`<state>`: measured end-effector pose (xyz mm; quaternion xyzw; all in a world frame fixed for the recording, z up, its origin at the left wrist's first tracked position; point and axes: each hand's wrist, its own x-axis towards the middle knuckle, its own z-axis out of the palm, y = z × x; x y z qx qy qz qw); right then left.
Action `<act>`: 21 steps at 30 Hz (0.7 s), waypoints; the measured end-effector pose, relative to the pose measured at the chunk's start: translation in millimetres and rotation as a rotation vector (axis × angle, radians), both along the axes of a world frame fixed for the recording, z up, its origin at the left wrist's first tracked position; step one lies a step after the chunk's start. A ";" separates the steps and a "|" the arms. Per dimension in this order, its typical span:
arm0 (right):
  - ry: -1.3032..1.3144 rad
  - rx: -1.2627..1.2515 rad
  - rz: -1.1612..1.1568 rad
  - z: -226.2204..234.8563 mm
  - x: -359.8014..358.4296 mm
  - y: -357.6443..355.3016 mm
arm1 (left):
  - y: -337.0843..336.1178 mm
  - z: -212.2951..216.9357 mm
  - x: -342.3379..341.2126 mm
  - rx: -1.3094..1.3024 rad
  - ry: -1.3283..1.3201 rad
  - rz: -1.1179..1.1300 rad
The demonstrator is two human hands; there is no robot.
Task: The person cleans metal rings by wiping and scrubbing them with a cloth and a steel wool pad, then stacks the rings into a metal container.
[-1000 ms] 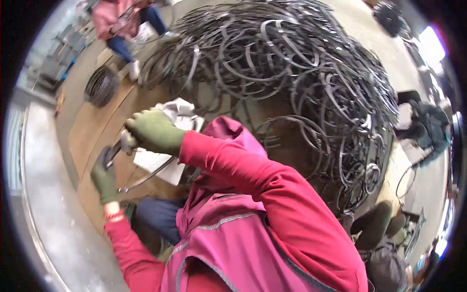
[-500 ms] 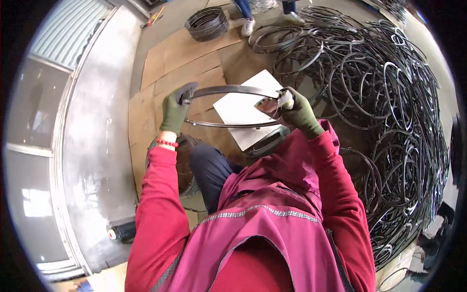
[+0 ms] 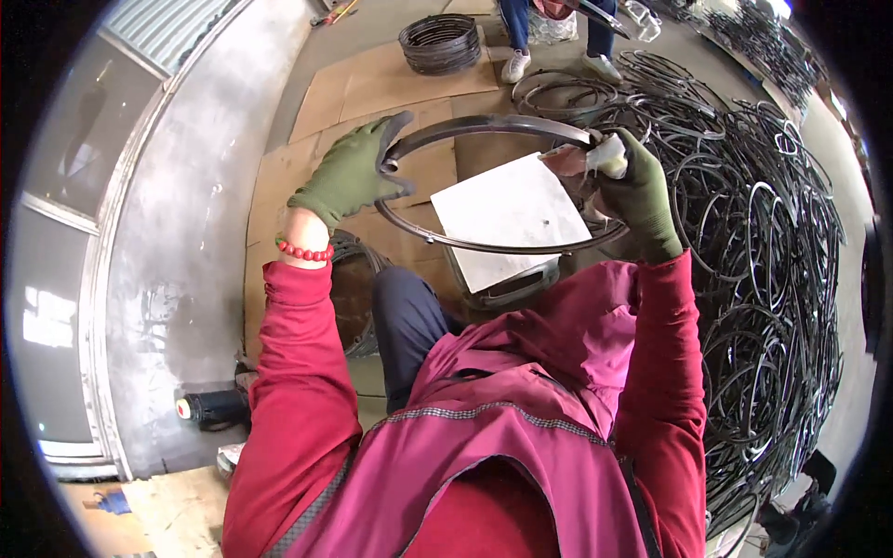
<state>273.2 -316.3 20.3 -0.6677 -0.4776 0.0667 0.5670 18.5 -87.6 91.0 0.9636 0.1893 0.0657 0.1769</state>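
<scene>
A thin dark hoop (image 3: 493,124) is raised; whitish cloth (image 3: 608,157) bunches at its right.

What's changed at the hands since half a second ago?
The left hand has opened, its fingers spread around the left of the dark ring. The ring looks rounder, apparently tipped toward the camera. The right hand still holds its right side; the white board still lies below.

The green-gloved right hand (image 3: 644,191) and its crumpled white-and-reddish bundle (image 3: 608,157), of unclear material, hide part of the dark metal hoop (image 3: 493,123). A square white board (image 3: 502,209) partly covers a black object (image 3: 516,286); the upper edge crops a co-worker in dark-blue trousers (image 3: 601,39).
</scene>
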 end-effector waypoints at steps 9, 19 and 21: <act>-0.505 -0.215 -0.007 -3.7 -52.7 46.5 | -39.0 -37.9 67.0 0.510 -0.231 -0.174; 0.723 0.127 0.422 -21.5 -12.9 22.2 | -36.6 -55.5 64.9 0.206 -0.123 -0.069; 0.951 0.497 0.287 -30.7 -3.3 1.8 | -32.2 -53.8 58.9 0.132 -0.150 -0.107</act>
